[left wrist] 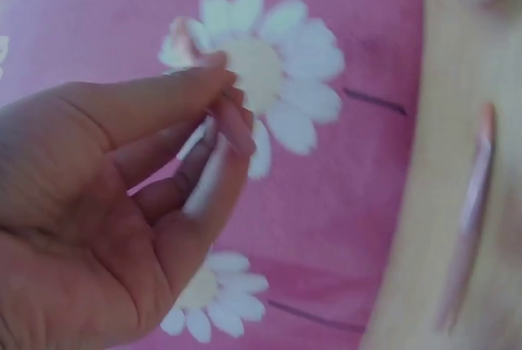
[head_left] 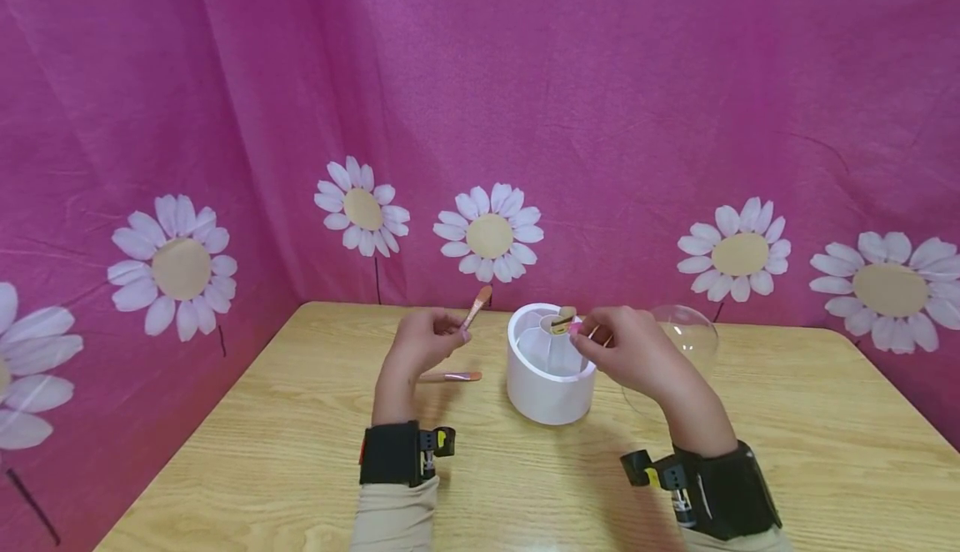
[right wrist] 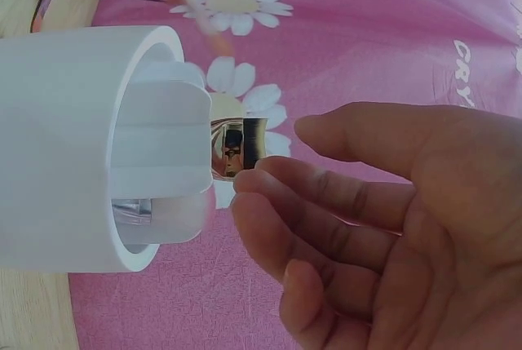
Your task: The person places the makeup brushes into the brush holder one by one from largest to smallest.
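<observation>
My left hand (head_left: pixel 426 340) pinches a makeup brush (head_left: pixel 477 305) with orange-brown bristles, its head tilted up and to the right. Beside that hand, a second brush (head_left: pixel 453 377) with a pinkish handle lies on the table. A white round brush holder (head_left: pixel 551 400) with inner dividers stands near the middle. From its centre sticks a brush with a shiny gold ferrule (right wrist: pixel 232 151) and dark bristles. The fingertips of my right hand (head_left: pixel 633 350) are right at this brush, while the thumb stays apart from it in the right wrist view.
A clear dome cover (head_left: pixel 684 333) stands right of the holder, partly behind my right hand. A silver ferrule (right wrist: pixel 134 210) shows inside one compartment. The wooden table (head_left: pixel 300 452) backs onto a pink cloth (head_left: pixel 600 118) printed with white daisies.
</observation>
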`<move>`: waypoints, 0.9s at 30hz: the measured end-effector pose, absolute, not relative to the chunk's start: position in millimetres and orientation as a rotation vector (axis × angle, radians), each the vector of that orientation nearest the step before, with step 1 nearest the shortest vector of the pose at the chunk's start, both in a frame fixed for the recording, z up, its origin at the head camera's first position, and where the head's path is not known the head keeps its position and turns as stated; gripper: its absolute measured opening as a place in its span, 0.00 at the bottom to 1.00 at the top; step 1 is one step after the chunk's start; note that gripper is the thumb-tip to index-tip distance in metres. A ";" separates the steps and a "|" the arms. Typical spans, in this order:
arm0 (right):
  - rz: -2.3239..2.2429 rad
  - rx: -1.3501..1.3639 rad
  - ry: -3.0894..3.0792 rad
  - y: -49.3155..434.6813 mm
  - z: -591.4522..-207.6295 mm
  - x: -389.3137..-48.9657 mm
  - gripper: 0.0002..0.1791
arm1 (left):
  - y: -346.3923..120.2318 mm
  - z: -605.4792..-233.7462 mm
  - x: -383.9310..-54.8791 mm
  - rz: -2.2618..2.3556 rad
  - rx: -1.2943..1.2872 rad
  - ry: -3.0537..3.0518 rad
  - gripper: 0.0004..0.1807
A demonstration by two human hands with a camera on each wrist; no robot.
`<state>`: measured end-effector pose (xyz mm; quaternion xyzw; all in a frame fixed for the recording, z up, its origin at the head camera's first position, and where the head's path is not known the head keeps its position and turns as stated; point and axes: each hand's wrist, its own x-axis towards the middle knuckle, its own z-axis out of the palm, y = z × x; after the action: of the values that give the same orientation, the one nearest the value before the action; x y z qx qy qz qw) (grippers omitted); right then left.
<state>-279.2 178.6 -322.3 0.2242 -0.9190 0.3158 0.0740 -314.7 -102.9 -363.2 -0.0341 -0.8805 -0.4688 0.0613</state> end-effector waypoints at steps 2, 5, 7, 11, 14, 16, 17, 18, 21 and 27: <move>0.948 0.675 -2.752 178.8 -322.4 -279.2 0.08 | -97.4 -357.7 -313.6 -1.503 -0.151 -2.583 0.10; 0.953 0.677 -2.735 178.5 -322.2 -279.1 0.08 | -87.3 -349.2 -310.1 -1.612 -0.247 -2.502 0.11; 0.957 0.682 -2.716 177.9 -322.0 -279.1 0.07 | -79.9 -343.9 -307.2 -1.669 -0.305 -2.478 0.11; 0.977 0.710 -2.647 175.1 -321.7 -279.7 0.07 | -64.1 -335.7 -301.1 -1.697 -0.440 -2.474 0.12; 1.017 0.714 -2.593 173.1 -321.9 -280.1 0.08 | -50.9 -331.5 -297.0 -1.673 -0.540 -2.479 0.13; 1.055 0.709 -2.560 171.9 -322.0 -280.2 0.09 | -42.1 -329.5 -294.5 -1.668 -0.595 -2.481 0.13; 1.065 0.705 -2.544 171.7 -322.1 -280.1 0.09 | -38.0 -328.9 -293.5 -1.670 -0.617 -2.480 0.12; 1.071 0.701 -2.526 171.7 -322.0 -280.0 0.09 | -34.2 -328.4 -292.5 -1.670 -0.639 -2.480 0.12; 1.073 0.697 -2.470 172.5 -321.0 -278.9 0.08 | -25.1 -327.7 -290.4 -1.670 -0.674 -2.487 0.12; 1.070 0.675 -2.410 175.2 -316.8 -274.6 0.06 | -16.8 -326.4 -288.7 -1.607 -0.732 -2.503 0.12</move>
<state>-274.6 175.2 -316.8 0.2425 -0.8659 0.3846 0.2085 -288.7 -16.8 -326.4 -0.2387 -0.8165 -0.5243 0.0390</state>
